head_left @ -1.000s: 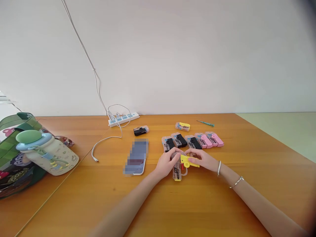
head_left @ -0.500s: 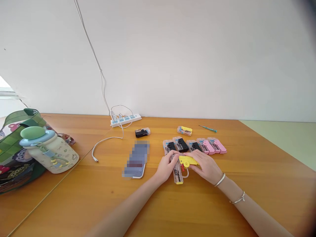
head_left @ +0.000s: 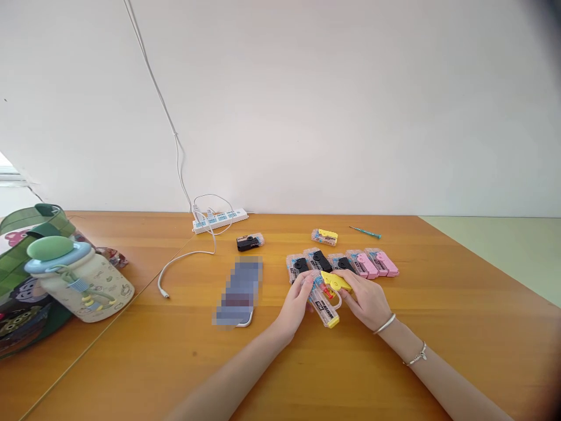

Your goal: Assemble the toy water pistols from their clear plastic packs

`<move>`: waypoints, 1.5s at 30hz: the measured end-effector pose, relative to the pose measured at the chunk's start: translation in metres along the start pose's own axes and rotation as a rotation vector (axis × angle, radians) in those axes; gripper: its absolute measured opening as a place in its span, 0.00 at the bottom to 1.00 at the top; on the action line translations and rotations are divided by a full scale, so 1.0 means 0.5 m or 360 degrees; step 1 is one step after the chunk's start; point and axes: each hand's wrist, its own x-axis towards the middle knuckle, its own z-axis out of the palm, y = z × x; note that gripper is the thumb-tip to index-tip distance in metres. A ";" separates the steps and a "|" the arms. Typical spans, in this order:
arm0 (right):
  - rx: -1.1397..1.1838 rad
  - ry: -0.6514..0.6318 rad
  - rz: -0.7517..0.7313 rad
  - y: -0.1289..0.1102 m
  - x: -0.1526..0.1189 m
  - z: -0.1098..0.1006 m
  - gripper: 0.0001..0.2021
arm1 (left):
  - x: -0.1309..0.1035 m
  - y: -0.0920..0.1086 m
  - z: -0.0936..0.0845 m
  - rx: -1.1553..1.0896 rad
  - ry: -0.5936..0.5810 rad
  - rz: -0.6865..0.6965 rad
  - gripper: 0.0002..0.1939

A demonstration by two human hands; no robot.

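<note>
The toy (head_left: 321,300) I hold is clear and yellow, with black lettering (head_left: 325,309) and some red. Before me are four black toys (head_left: 319,261), two pink toys (head_left: 364,266) and another yellow toy (head_left: 325,236), all part clear. My bracelets (head_left: 384,324) are silver; the screwdriver (head_left: 366,233) is teal, the table (head_left: 144,356) orange-brown. The bottle (head_left: 105,289) is cream with small scattered motifs, a pale blue collar (head_left: 81,254) and a green lid (head_left: 50,248).
</note>
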 end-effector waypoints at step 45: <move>-0.0133 0.0360 -0.0224 -0.027 0.007 -0.005 0.06 | -0.005 0.003 0.000 0.1089 0.0114 0.0528 0.16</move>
